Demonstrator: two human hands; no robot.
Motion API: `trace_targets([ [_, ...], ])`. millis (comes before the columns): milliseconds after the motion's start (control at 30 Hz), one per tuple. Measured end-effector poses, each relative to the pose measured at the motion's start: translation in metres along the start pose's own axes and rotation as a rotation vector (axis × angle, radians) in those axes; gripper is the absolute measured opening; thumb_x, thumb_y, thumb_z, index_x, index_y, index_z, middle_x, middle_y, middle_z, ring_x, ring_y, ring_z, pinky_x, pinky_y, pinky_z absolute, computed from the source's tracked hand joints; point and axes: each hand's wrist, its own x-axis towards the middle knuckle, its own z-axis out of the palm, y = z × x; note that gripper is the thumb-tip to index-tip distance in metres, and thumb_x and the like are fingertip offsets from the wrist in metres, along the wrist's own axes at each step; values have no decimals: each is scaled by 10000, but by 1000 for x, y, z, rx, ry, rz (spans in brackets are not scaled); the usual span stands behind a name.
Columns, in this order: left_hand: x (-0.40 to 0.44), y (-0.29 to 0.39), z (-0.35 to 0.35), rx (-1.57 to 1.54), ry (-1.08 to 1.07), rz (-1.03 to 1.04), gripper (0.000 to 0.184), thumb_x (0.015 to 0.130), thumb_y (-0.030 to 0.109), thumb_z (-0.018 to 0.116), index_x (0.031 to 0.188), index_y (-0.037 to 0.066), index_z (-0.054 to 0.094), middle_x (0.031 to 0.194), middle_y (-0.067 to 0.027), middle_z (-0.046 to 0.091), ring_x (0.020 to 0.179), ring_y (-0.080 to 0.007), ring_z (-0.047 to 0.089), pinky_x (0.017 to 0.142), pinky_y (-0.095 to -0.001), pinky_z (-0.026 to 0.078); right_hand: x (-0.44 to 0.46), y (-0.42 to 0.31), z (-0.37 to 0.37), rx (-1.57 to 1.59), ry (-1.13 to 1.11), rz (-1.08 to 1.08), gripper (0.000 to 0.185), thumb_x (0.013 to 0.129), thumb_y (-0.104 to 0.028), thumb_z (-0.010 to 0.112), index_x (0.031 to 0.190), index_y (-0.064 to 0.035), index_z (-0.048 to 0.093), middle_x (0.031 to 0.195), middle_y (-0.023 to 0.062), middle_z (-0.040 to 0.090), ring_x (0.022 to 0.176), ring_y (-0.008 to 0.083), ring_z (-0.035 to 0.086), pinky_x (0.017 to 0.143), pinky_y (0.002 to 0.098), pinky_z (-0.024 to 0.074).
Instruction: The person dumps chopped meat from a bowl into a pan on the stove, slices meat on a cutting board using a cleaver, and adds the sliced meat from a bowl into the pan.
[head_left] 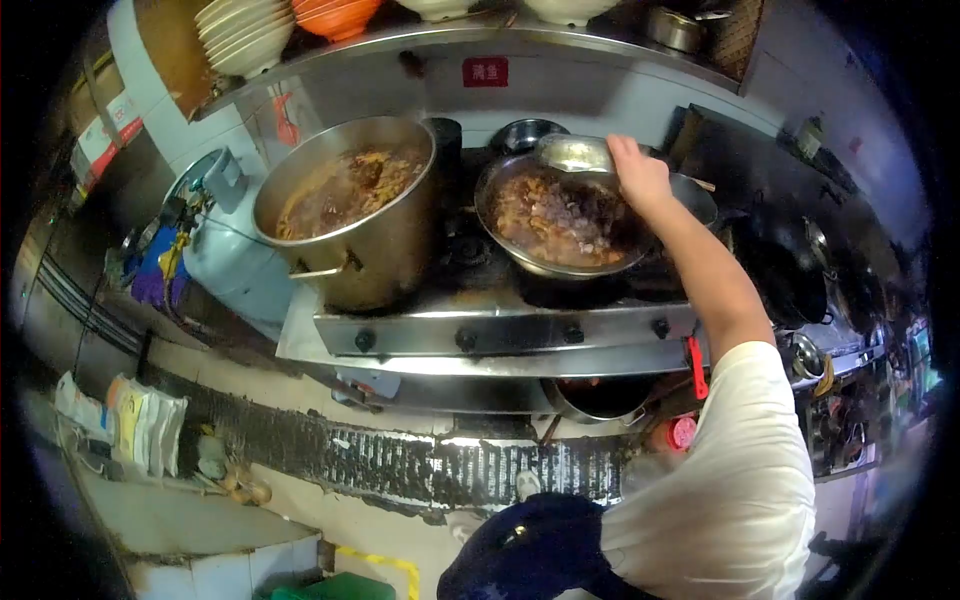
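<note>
My right hand (640,177) reaches out over the stove, its fingers closed on the edge of a shiny metal bowl (577,153). That bowl is tilted above the far side of a wide metal pan (548,268). In the pan, brown food (555,225) sits in dark liquid. To the left stands a tall stockpot (375,275) filled with reddish-brown broth and pieces of food. Behind the pan is a smaller metal bowl (522,132). My left hand is outside the view.
The steel stove (500,335) has several knobs along its front. Above it, a shelf (400,68) carries stacked bowls (240,35). A pale gas cylinder (235,255) stands left. Below are another pot (600,400) and a floor grate (400,470). A red handle (696,368) hangs right.
</note>
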Motion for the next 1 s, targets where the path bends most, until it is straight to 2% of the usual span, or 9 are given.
trace_targets([
  [167, 52, 36, -18, 34, 0, 195, 527, 935, 379, 625, 1334, 46, 540, 1204, -249, 615, 1126, -387, 579, 944, -453, 474, 17, 12, 6, -89, -100, 138, 485, 893, -21, 473, 1357, -137, 391, 1278, 186, 558, 882, 381, 691, 717, 492, 554],
  [233, 76, 64, -19, 28, 23, 319, 526, 937, 386, 624, 1337, 55, 541, 1200, -250, 616, 1124, -386, 582, 939, -455, 476, 0, 1, -10, 253, 156, 384, 523, 845, -51, 542, 1341, -107, 387, 1219, 235, 591, 962, 446, 652, 800, 542, 517],
  [333, 121, 136, -4, -494, -19, 430, 354, 868, 135, 688, 1163, -31, 585, 955, -90, 648, 797, -141, 603, 734, -290, 505, -15, 4, 6, 1076, 311, 937, 493, 883, -107, 528, 1347, -44, 374, 1062, 228, 645, 743, 286, 679, 442, 328, 513],
  [433, 135, 228, -10, -545, -205, 553, 293, 897, 101, 680, 1164, 2, 611, 952, -66, 645, 827, -117, 606, 759, -258, 511, -58, -3, 20, 1959, 170, 1236, 497, 980, -243, 487, 1385, -12, 313, 970, 233, 618, 654, 272, 659, 481, 316, 555],
  [500, 127, 291, -7, -763, -346, 708, 259, 915, 47, 672, 1163, 4, 613, 970, -44, 641, 836, -109, 599, 757, -259, 515, -93, -50, -1, 2105, 170, 1372, 417, 984, -270, 494, 1292, -12, 382, 957, 203, 610, 695, 255, 645, 532, 328, 558],
  [600, 77, 388, -29, -612, -534, 787, 190, 922, 59, 666, 1107, 15, 671, 987, -30, 677, 876, -96, 616, 797, -239, 507, -171, -141, -26, 2198, 179, 1355, 407, 970, -270, 517, 1256, 3, 422, 972, 169, 611, 755, 241, 628, 580, 324, 549],
  [700, 44, 436, -32, -750, -879, 762, 199, 896, 13, 664, 1095, 14, 674, 1096, -88, 687, 958, -146, 644, 856, -299, 535, -244, -241, -51, 2137, 122, 1190, 334, 959, -232, 519, 1196, 3, 502, 1062, 156, 611, 796, 251, 616, 597, 384, 537],
  [833, 5, 456, -15, -1177, -1050, 538, 341, 876, -21, 659, 1185, 51, 534, 1091, -63, 649, 973, -184, 639, 860, -326, 548, -299, -326, -81, 1931, -74, 1357, 433, 929, -163, 593, 1321, -29, 465, 1169, 125, 611, 913, 258, 637, 596, 371, 554],
  [1000, 3, 444, -14, -1302, -728, 226, 169, 914, 31, 615, 1019, 104, 503, 965, -26, 618, 849, -159, 622, 688, -311, 546, -366, -319, -32, 1774, -682, 815, 397, 934, -158, 644, 1263, 15, 503, 1079, 109, 641, 833, 171, 637, 617, 310, 566],
])
